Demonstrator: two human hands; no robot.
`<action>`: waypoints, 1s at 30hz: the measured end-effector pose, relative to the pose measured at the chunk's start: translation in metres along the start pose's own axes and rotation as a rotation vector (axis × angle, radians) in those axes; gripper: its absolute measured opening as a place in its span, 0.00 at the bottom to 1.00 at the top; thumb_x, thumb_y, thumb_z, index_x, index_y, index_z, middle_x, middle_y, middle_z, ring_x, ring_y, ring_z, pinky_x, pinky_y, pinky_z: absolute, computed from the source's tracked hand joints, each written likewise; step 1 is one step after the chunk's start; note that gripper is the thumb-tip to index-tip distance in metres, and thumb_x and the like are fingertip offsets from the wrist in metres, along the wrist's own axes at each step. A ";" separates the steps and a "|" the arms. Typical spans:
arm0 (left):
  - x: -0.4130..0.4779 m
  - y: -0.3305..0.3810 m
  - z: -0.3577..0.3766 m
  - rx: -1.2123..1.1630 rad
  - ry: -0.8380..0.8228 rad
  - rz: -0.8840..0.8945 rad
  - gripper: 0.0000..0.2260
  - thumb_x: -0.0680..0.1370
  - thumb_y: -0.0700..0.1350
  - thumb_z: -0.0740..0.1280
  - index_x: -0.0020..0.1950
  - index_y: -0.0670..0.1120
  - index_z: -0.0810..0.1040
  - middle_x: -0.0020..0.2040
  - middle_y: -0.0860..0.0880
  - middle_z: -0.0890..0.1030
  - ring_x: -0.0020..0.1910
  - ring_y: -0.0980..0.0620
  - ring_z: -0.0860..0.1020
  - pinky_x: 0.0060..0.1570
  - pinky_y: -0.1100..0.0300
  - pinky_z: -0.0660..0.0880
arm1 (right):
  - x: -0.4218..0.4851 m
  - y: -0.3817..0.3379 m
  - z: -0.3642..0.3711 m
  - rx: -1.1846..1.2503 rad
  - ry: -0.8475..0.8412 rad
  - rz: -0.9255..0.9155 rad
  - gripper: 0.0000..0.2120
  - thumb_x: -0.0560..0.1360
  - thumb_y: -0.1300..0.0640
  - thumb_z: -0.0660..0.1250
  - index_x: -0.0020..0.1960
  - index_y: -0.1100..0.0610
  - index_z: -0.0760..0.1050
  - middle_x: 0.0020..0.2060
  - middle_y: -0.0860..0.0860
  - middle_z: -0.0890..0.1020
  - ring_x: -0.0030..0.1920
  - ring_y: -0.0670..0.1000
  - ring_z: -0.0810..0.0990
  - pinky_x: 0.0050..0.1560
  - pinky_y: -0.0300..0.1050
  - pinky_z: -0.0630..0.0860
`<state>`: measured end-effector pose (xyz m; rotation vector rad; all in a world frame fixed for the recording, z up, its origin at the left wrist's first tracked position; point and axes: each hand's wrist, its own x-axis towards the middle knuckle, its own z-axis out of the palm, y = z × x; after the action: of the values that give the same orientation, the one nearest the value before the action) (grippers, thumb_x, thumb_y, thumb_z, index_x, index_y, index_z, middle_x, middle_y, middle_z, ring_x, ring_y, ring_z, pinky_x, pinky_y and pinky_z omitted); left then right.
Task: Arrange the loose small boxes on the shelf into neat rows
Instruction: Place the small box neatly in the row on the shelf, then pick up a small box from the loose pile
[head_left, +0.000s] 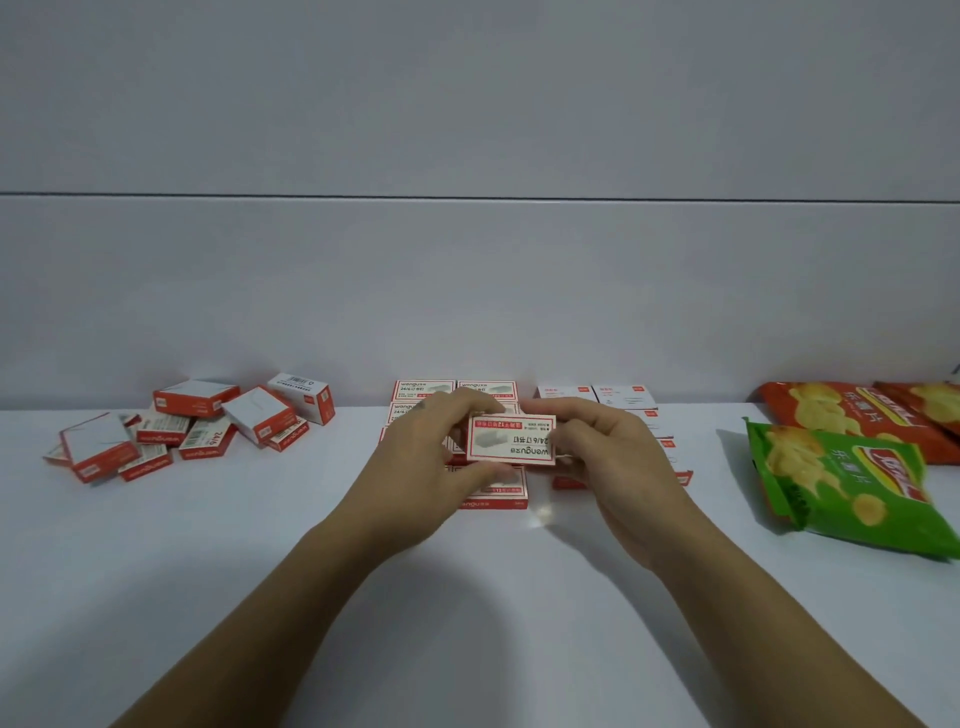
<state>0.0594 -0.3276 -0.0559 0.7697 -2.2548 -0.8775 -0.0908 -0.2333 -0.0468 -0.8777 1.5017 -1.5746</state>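
Observation:
A small red-and-white staple box (511, 438) hangs above the white shelf (467, 597), its printed face toward me and upside down. My left hand (431, 457) pinches its left end and my right hand (608, 457) pinches its right end. Beneath and behind it lie tidy rows of the same boxes (454, 391), partly hidden by my hands. A second tidy group of white-topped boxes (618, 395) lies just to the right. Several loose boxes (192, 423) are heaped in a jumble at the far left of the shelf.
A green crisp bag (852, 483) lies on the right, with two orange-red crisp bags (841, 408) behind it against the grey back wall (467, 286). The shelf's white surface stretches toward me between my forearms.

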 end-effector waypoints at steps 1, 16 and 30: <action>0.000 0.001 -0.001 -0.035 -0.001 -0.006 0.19 0.70 0.47 0.75 0.54 0.62 0.73 0.51 0.62 0.78 0.49 0.67 0.75 0.44 0.72 0.75 | 0.000 0.000 0.000 -0.034 0.008 -0.004 0.16 0.75 0.69 0.59 0.50 0.56 0.83 0.45 0.53 0.86 0.48 0.51 0.84 0.52 0.49 0.79; -0.001 0.015 -0.006 -0.500 0.014 -0.203 0.08 0.77 0.43 0.67 0.55 0.48 0.75 0.49 0.49 0.83 0.47 0.49 0.82 0.44 0.54 0.81 | -0.006 0.000 0.009 0.218 -0.086 0.075 0.11 0.74 0.68 0.66 0.56 0.62 0.77 0.47 0.60 0.84 0.44 0.55 0.84 0.43 0.45 0.80; -0.004 0.012 -0.028 0.283 -0.075 0.085 0.18 0.72 0.51 0.72 0.58 0.59 0.71 0.52 0.63 0.74 0.48 0.65 0.74 0.47 0.70 0.73 | -0.009 0.002 0.016 -0.070 0.084 0.075 0.09 0.75 0.55 0.68 0.43 0.59 0.82 0.39 0.53 0.86 0.34 0.47 0.79 0.42 0.44 0.75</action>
<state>0.0778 -0.3287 -0.0318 0.7681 -2.4918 -0.5625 -0.0722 -0.2334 -0.0472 -0.7929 1.6396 -1.5286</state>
